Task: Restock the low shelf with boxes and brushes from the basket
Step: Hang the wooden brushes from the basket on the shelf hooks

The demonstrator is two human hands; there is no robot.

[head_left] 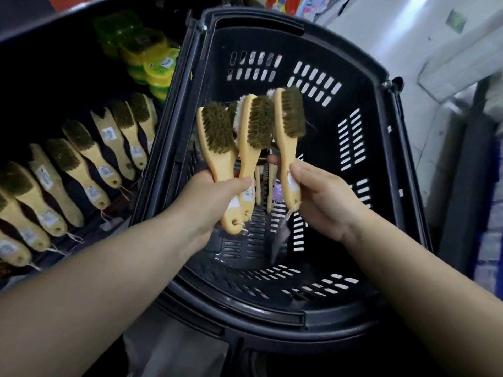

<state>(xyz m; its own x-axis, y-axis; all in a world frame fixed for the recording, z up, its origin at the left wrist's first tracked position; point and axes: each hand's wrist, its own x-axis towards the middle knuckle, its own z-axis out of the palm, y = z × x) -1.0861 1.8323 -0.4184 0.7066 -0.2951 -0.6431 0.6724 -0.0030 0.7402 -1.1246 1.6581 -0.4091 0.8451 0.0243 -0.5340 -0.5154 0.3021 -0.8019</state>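
The left hand (215,202) curls its fingers (238,183) round the handles of a bunch of brushes (217,131). The right hand (326,197) pinches a single brush (290,123). All stand bristles-up above the basket (381,137). The low shelf (40,110) lies left of the basket, nearer the left hand.

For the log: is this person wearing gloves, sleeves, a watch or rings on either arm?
Nothing worn is visible. The left hand and right hand are gloveless. The left forearm and right forearm are uncovered to the frame's edge, so no sleeves show. No watch, bracelet or ring can be seen.
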